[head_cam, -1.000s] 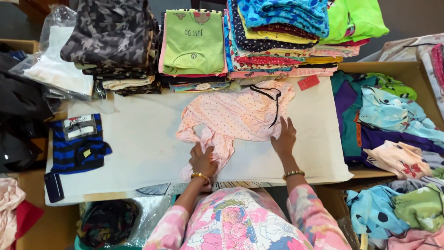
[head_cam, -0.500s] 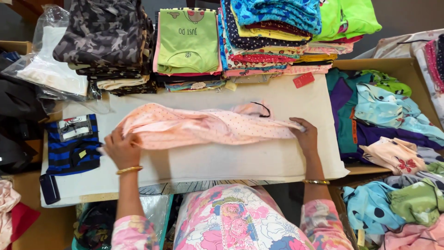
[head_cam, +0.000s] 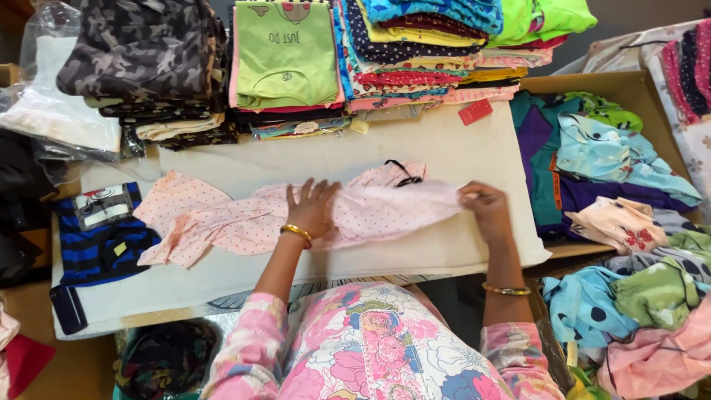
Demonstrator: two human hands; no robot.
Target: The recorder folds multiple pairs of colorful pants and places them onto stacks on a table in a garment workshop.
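One pink dotted cotton garment (head_cam: 296,215), one blue-striped folded shirt (head_cam: 104,248) left of it, two gold bangles (head_cam: 296,233).

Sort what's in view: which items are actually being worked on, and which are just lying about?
In hand:
- pink dotted garment, stretched across the white table
- left hand flat on its middle
- right hand gripping its end

Lying about:
- green top on the folded stacks
- camouflage stack
- striped blue garment
- red tag
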